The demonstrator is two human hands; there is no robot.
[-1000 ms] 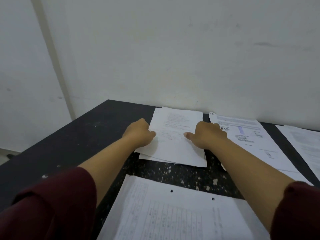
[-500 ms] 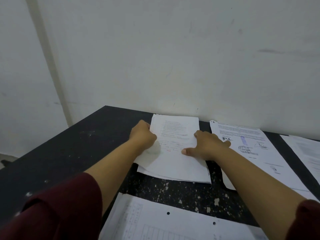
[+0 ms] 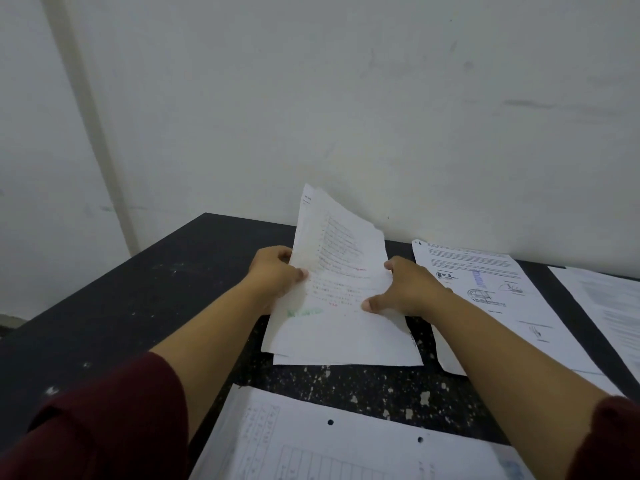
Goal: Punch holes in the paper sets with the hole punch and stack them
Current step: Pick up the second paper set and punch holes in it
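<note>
Head view: left hand [image 3: 273, 275] and right hand [image 3: 405, 289] grip paper set [image 3: 339, 306]; its print seems illegible.

White paper set [image 3: 341, 299], red-green marks; black speckled table [image 3: 363, 386]; maroon sleeve [image 3: 104, 420].

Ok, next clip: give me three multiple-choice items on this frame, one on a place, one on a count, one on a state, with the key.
1. Where does the stamped sheet lie relative to the held paper set?
A. To its right
B. To its left
C. Under it

2. How many punched holes show in the near sheet?
A. None
B. Two
C. Four

3. How is the held paper set?
A. Flat on the table
B. Far edge raised, gripped by both hands
C. Rolled up

Key: 1 A, it lies beyond the right hand. 2 B, two dark dots near its top edge. 3 B, the left hand and right hand grip its sides.
</note>
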